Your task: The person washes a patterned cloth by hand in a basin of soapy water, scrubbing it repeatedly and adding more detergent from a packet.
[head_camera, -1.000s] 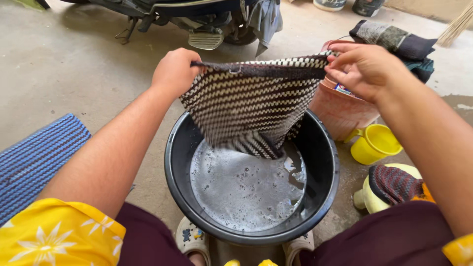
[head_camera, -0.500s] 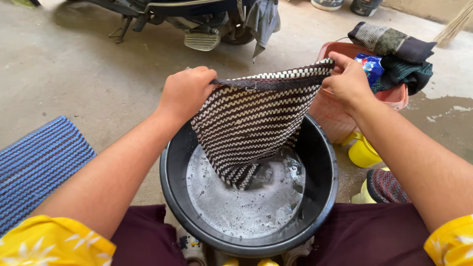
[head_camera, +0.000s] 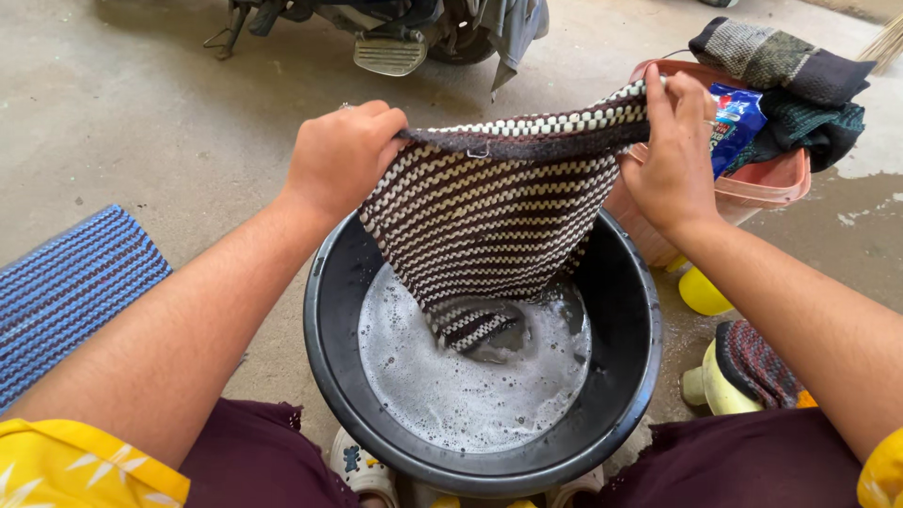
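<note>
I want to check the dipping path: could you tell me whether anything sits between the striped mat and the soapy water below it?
Nothing visible does: the striped mat hangs straight into the black basin, its lower end already touching the foam.

The left hand (head_camera: 343,155) and the right hand (head_camera: 673,155) each grip a top corner of a brown-and-cream striped knitted cloth (head_camera: 494,221), holding it stretched above a black basin (head_camera: 324,320). The cloth's lower end dips into the soapy water (head_camera: 451,395) inside the basin. Behind the right hand stands a pink bucket (head_camera: 762,188) with folded dark cloths (head_camera: 781,66) and a blue packet (head_camera: 734,118) on it. A blue woven mat (head_camera: 66,292) lies on the concrete floor (head_camera: 160,122) to the left.
</note>
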